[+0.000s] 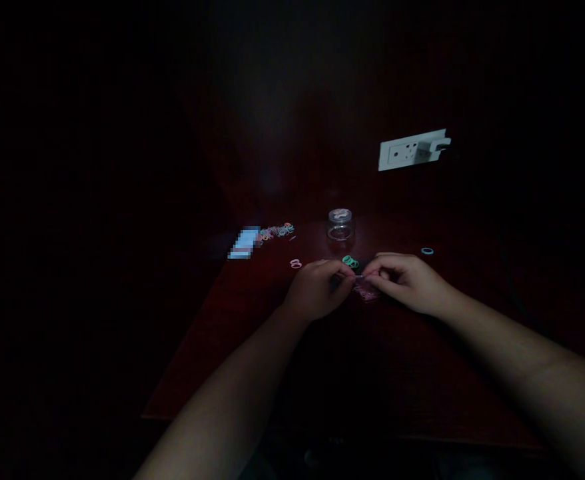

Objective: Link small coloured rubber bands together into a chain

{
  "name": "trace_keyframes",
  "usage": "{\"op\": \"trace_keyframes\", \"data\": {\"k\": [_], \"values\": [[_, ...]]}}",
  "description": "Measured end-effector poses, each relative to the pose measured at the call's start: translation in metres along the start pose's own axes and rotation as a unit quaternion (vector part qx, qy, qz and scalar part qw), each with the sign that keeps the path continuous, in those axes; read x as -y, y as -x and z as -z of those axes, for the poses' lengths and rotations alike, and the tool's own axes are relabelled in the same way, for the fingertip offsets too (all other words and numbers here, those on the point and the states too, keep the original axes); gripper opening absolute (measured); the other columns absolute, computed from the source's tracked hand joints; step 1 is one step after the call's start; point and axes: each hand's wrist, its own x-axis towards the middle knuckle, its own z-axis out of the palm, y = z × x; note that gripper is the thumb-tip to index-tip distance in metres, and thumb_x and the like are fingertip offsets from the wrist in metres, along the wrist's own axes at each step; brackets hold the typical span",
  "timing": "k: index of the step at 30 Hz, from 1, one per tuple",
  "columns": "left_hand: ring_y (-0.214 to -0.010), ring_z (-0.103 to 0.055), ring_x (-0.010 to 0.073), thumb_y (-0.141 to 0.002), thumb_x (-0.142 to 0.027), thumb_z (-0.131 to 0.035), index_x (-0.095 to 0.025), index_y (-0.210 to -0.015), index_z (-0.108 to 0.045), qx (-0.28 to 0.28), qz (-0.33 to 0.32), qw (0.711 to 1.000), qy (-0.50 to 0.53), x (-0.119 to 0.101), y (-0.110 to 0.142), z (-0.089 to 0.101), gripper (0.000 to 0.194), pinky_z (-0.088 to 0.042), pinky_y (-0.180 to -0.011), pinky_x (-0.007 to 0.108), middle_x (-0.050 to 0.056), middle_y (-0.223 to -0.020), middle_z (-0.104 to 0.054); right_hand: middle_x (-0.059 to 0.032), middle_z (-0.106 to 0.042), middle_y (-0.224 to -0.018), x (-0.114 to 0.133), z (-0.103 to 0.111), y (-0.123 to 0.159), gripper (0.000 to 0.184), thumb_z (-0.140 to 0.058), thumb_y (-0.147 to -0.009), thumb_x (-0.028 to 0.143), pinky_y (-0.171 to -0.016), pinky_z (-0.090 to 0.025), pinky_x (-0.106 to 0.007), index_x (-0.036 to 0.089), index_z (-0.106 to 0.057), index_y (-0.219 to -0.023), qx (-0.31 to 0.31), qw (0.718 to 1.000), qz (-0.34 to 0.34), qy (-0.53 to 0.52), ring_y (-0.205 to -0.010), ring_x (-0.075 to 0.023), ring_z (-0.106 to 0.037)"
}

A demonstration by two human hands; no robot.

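My left hand [320, 287] and my right hand [405, 283] meet above the table, thumbs and forefingers pinched. Stretched between their fingertips is a thin pale hair tie [359, 276]. Just below it is a bunch of pink hair ties [367, 291], partly hidden by my right fingers; whether it hangs from the pinch or lies on the table I cannot tell. Several green hair ties [350, 262] lie right behind my fingertips. A couple of pale pink hair ties [296, 263] rest beyond my left hand, and one blue hair tie [427, 251] lies beyond my right.
Behind my hands stands a clear lidded jar [340, 227]. A heap of mixed coloured hair ties [276, 231] lies at the back left, beside a bright blurred phone-like rectangle [244, 243]. A power socket [412, 151] with a plug is on the wall. The dark red table [212, 347] is dimly lit.
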Motion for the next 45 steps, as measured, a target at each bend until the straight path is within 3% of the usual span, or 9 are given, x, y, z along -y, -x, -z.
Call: {"op": "trace_keyframes", "data": {"k": [10, 18, 24, 37, 45], "values": [[-0.074, -0.064, 0.0128, -0.088, -0.024, -0.058, -0.02, -0.085, -0.066, -0.001, 0.007, 1.0, -0.002, -0.0001, 0.0005, 0.0004, 0.009, -0.049, -0.073, 0.027, 0.0, -0.082, -0.072, -0.003, -0.062, -0.071, -0.0033, 0.0021, 0.0005, 0.019, -0.061, -0.088, 0.033, -0.052, -0.04, -0.024, 0.016, -0.071, -0.085, -0.004, 1.0, -0.004, 0.001, -0.058, -0.0119, -0.05], [-0.074, -0.063, 0.013, -0.088, -0.024, -0.058, -0.019, -0.084, -0.065, -0.007, 0.012, 1.0, 0.007, -0.0001, 0.0004, -0.0003, 0.01, -0.048, -0.071, 0.027, 0.0, -0.08, -0.071, 0.0013, -0.054, -0.064, -0.0015, 0.0004, 0.0025, 0.02, -0.064, -0.085, 0.034, -0.046, -0.036, -0.022, 0.016, -0.067, -0.094, 0.015, 0.999, -0.037, -0.024, -0.053, -0.0103, -0.046], [-0.075, -0.062, 0.0134, -0.089, -0.023, -0.057, -0.019, -0.086, -0.063, 0.004, -0.003, 1.0, 0.015, 0.0008, 0.0004, -0.0007, 0.008, -0.048, -0.071, 0.027, 0.001, -0.081, -0.069, 0.0012, -0.053, -0.062, 0.0001, 0.0012, 0.0015, 0.017, -0.062, -0.086, 0.033, -0.049, -0.037, -0.023, 0.017, -0.067, -0.082, 0.021, 1.0, -0.017, -0.01, -0.054, -0.011, -0.047], [-0.074, -0.062, 0.0132, -0.086, -0.021, -0.058, -0.019, -0.083, -0.062, 0.006, -0.005, 0.999, 0.034, 0.0003, 0.0002, 0.0003, 0.005, -0.048, -0.07, 0.026, 0.001, -0.079, -0.068, 0.0015, -0.054, -0.061, 0.0012, 0.0027, 0.0026, 0.016, -0.06, -0.086, 0.032, -0.049, -0.036, -0.023, 0.018, -0.064, -0.08, 0.029, 0.999, -0.021, -0.017, -0.054, -0.0112, -0.046], [-0.088, -0.065, 0.0161, -0.084, -0.027, -0.065, -0.021, -0.101, -0.064, 0.018, -0.028, 0.998, 0.048, 0.0002, -0.0007, 0.0026, 0.019, -0.052, -0.082, 0.031, 0.004, -0.094, -0.069, 0.0013, -0.056, -0.06, 0.003, 0.0023, 0.0015, 0.018, -0.059, -0.088, 0.033, -0.049, -0.037, -0.023, 0.018, -0.062, -0.079, 0.034, 0.999, -0.014, -0.022, -0.053, -0.0111, -0.047]]}}
